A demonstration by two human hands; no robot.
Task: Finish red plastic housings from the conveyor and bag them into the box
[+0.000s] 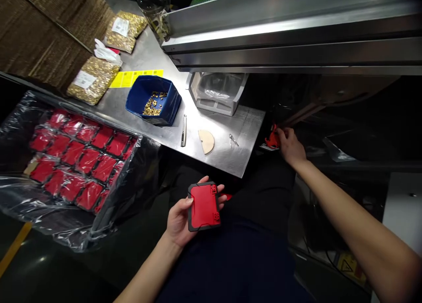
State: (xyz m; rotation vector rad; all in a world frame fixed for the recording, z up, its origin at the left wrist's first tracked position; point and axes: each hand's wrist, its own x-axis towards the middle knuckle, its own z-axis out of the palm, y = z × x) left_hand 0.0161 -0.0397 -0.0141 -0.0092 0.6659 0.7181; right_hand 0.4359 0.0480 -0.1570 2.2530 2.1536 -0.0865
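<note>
A red rectangular plastic panel with a black rim [203, 205] lies in my left hand [180, 221], thumb on its face and fingers behind it. Two small raised red details sit along its right side. Off to the right, past the table corner, my right hand [292, 148] has its fingers closed at an orange-red plastic piece [272, 139]. That piece is in shadow and partly hidden, so its full shape does not show. Another bit of red shows just behind the fingertips of my left hand.
A plastic-lined box [99, 232] of similar red panels stands left. On the metal table [224, 158] are a blue bin [171, 105] with brass pieces, a cutter knife [183, 131], a pale disc [206, 142], a grey tray [216, 106] and bags of brass parts [94, 85]. A metal beam [280, 52] crosses above.
</note>
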